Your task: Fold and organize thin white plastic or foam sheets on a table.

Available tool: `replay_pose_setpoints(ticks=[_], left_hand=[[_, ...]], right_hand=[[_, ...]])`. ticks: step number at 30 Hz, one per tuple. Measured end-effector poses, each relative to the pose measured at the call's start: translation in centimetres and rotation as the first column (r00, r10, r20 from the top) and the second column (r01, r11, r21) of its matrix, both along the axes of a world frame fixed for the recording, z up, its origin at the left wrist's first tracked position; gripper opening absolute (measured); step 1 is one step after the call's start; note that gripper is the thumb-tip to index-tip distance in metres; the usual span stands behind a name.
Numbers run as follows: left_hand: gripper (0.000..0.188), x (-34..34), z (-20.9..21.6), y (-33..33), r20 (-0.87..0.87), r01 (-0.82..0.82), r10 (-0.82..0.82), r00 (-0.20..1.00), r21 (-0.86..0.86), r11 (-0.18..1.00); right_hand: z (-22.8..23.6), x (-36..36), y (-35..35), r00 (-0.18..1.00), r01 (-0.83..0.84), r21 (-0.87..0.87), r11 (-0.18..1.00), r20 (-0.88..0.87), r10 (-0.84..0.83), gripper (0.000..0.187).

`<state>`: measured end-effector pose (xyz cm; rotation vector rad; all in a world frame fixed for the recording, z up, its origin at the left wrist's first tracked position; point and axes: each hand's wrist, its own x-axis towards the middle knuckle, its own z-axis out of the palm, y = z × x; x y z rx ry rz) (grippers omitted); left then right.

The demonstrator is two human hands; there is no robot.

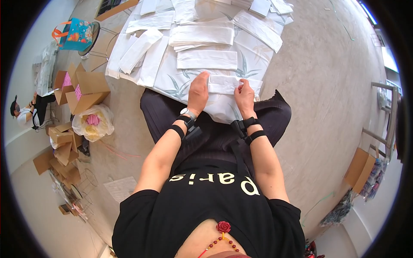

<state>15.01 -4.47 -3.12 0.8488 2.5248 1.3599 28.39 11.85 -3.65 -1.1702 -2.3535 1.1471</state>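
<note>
A small folded white cloth piece (pixel 226 84) lies at the near edge of the white bedsheet printed with grey-green bamboo leaves (pixel 251 47), which is spread across the floor and drapes onto the person's lap. The left hand (pixel 198 91) rests flat on the left end of that piece, fingers stretched out and pressing down, palm to the fabric. The right hand (pixel 244 93) sits at the piece's right end with fingers curled, pinching the edge of the cloth between thumb and fingertips. Both wrists carry black straps, and the left wrist also has a watch.

Just beyond the held piece lies a flat folded white rectangle (pixel 207 59), and farther from it a thicker stack of folded white cloths (pixel 201 34). To the left of the piece, long white folded strips (pixel 138 51) lie slanted on the sheet's edge.

Well off to the left of the piece, on the grey floor (pixel 335 86), stand open brown cardboard boxes (pixel 81 88), a clear plastic bag with yellow and pink contents (pixel 93 121), and a bright blue patterned bag with orange handles (pixel 76 34). Another person (pixel 30 111) sits far to the left.
</note>
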Motion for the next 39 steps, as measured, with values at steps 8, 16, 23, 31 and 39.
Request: replay_pose_setpoints(ticks=[8, 16, 23, 31, 39], left_hand=[[0.083, 0.8, -0.6, -0.5, -0.178, 0.424, -0.576, 0.798, -0.513, 0.746], [0.088, 0.9, -0.9, -0.4, -0.176, 0.403, -0.582, 0.794, -0.564, 0.721], [0.051, -0.6, -1.5, 0.5, -0.299, 0.356, -0.495, 0.816, -0.414, 0.838], [0.018, -5.7, 0.0, 8.5, -0.278, 0.353, -0.400, 0.873, -0.204, 0.913], [0.011, -5.6, -1.3, 11.4, -0.416, 0.352, -0.556, 0.719, -0.473, 0.808]], right_hand=[[-0.2, -0.1, 0.2, 1.000, -0.002, 0.006, 1.000, -0.022, 0.003, 0.040], [2.6, -1.4, -1.3, 0.981, -0.103, 0.210, 0.972, -0.139, 0.134, 0.031], [-1.9, -1.4, -2.4, 0.963, -0.245, 0.092, 0.965, -0.094, 0.254, 0.022], [-1.1, -1.4, -2.3, 0.964, -0.248, 0.063, 0.967, -0.078, 0.253, 0.022], [-0.8, -1.3, -2.2, 0.969, -0.244, 0.044, 0.969, -0.031, 0.245, 0.024]])
